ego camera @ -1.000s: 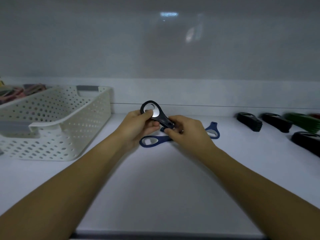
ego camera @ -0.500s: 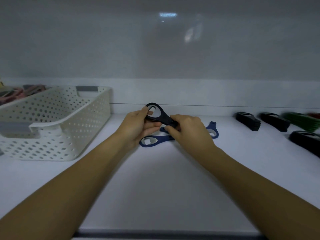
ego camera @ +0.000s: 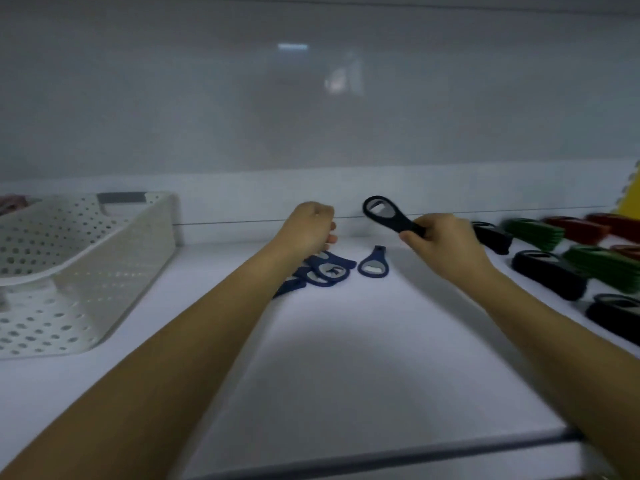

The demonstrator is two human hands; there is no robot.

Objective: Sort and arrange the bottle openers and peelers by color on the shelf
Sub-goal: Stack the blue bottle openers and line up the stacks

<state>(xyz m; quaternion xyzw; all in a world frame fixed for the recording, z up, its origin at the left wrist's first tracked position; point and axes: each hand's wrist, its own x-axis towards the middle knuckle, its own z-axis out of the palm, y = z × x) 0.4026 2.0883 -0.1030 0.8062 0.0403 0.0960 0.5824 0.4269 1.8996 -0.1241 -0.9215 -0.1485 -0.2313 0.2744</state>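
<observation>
My right hand [ego camera: 441, 242] grips the handle of a black bottle opener [ego camera: 386, 214], held above the white shelf [ego camera: 346, 358] with its ring end pointing up and left. My left hand [ego camera: 308, 228] hovers with curled fingers over a small pile of blue bottle openers [ego camera: 325, 270] and holds nothing that I can see. One more blue bottle opener [ego camera: 374, 265] lies alone just right of the pile. Stacks of black openers [ego camera: 547, 273], green ones [ego camera: 533, 230] and red ones [ego camera: 578, 228] lie in rows at the right.
A white perforated basket [ego camera: 86, 271] stands on the shelf at the left. The shelf's back wall [ego camera: 311, 116] rises close behind the hands. The shelf's front edge [ego camera: 381, 459] runs along the bottom. Something yellow [ego camera: 632, 195] shows at the far right.
My left hand has let go of the black opener, which my right hand alone has carried to the right. The view has shifted right, showing more stacks.
</observation>
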